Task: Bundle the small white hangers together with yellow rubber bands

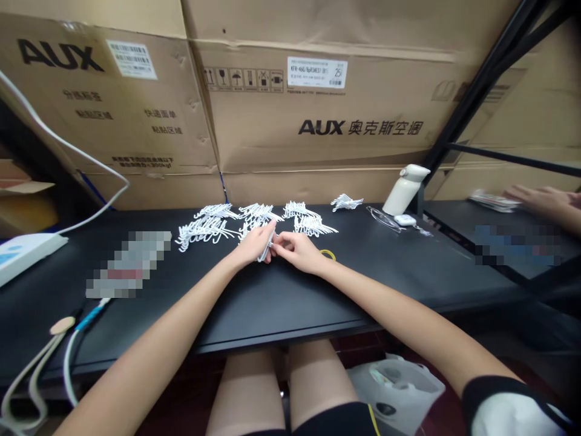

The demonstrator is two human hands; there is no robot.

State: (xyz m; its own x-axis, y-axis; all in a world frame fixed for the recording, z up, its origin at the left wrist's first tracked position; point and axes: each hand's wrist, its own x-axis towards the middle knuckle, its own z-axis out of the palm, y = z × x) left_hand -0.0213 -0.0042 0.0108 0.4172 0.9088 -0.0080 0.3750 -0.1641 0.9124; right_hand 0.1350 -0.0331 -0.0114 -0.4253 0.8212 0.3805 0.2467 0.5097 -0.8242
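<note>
My left hand [256,242] is closed around a small bundle of white wire hooks [267,247], held upright over the black table. Pressed up against that bundle, the fingers of my right hand [296,249] are pinched together; what they grip, if anything, is too small to make out. Behind my hands lie piles of white hooks: one on the left [204,231], one in the middle [258,212] partly hidden by my left hand, and one on the right [309,224]. Yellow rubber bands [327,255] rest beside my right wrist.
A smaller hook bundle [347,202], glasses [385,219], a white earphone case [405,220] and a cream bottle [405,189] stand toward the back right. Left are a power strip [31,254] and cables. Cardboard boxes [318,109] wall the back. Another person's hand [540,200] shows far right.
</note>
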